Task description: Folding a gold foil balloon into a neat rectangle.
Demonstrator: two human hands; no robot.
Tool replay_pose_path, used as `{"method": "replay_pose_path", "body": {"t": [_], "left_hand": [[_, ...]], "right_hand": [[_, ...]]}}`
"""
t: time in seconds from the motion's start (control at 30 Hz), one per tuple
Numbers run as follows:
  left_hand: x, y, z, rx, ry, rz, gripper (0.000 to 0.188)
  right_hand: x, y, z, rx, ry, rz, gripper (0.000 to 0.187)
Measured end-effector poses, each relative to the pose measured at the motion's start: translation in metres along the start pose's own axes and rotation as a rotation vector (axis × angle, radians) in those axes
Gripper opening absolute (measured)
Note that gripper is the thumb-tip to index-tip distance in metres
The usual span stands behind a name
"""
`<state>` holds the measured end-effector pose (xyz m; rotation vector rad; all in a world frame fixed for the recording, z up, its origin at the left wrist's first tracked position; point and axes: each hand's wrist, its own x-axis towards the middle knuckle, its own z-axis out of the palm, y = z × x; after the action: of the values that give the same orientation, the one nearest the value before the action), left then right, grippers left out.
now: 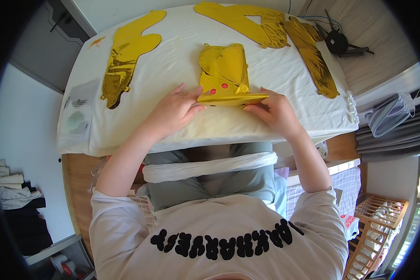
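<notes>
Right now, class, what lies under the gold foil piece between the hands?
White cloth shows around the gold foil piece. What is directly beneath cannot be seen: the foil covers it. The left hand and right hand hold its near edge.

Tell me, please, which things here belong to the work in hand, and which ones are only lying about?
In the work:
- middle foil, being held
- probably left foil, top foil and right foil: similar gold sheets, spread around it

Seemingly lying about:
- router
- cot
- clear packet, though it may go with the foils
</notes>
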<state>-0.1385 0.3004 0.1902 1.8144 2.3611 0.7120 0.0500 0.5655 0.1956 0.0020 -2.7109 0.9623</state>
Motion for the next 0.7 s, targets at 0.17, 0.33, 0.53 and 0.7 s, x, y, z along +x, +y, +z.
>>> {"method": "replay_pose_path", "body": {"t": [0.17, 0.33, 0.53, 0.7], "left_hand": [[0.001, 0.003, -0.005, -0.083, 0.015, -0.048, 0.036], [0.001, 0.007, 0.001, -0.486, 0.086, -0.281, 0.025], [0.006, 0.003, 0.006, -0.603, 0.109, -0.328, 0.025], [0.015, 0.014, 0.003, -0.528, 0.128, -0.422, 0.026]], "right_hand": [[0.003, -0.010, 0.003, 0.068, -0.032, 0.266, 0.017], [0.009, -0.016, 0.004, 0.150, 0.109, 0.269, 0.038], [0.019, -0.035, -0.002, 0.182, 0.134, 0.382, 0.049], [0.020, -0.031, 0.000, 0.253, 0.150, 0.413, 0.054]]}}
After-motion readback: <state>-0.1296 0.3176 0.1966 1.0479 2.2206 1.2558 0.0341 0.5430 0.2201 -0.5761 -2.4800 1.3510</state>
